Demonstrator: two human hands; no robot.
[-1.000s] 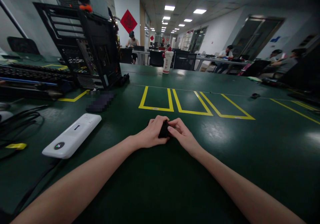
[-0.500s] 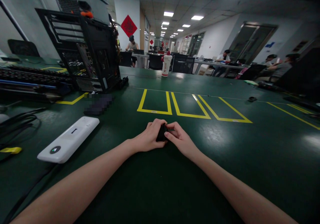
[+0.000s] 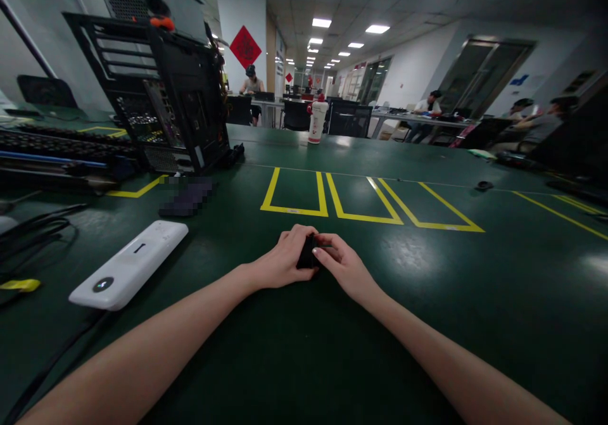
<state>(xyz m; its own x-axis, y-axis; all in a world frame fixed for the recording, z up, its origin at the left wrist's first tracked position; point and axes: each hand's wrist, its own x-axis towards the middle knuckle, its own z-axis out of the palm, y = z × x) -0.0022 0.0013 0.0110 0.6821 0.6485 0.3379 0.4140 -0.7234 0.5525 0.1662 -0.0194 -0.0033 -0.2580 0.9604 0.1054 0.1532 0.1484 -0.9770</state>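
Between my hands, low over the green tabletop (image 3: 304, 342), is a small black object (image 3: 306, 254); its kind I cannot make out, since fingers cover most of it. My left hand (image 3: 285, 259) wraps around it from the left, with the thumb along the near side. From the right, my right hand (image 3: 339, 259) pinches at its edge with thumb and fingertips. Just beyond the hands, yellow tape (image 3: 294, 211) marks several open-sided boxes on the table.
At left lie a white device (image 3: 130, 266) with a black cable and a dark, pixelated object (image 3: 187, 197). Behind them stands an open black computer case (image 3: 185, 95). A white and red bottle (image 3: 316, 121) is farther back. People sit at desks in the background.
The hands and the black object keep nearly the same place and grip. The view has shifted very slightly.
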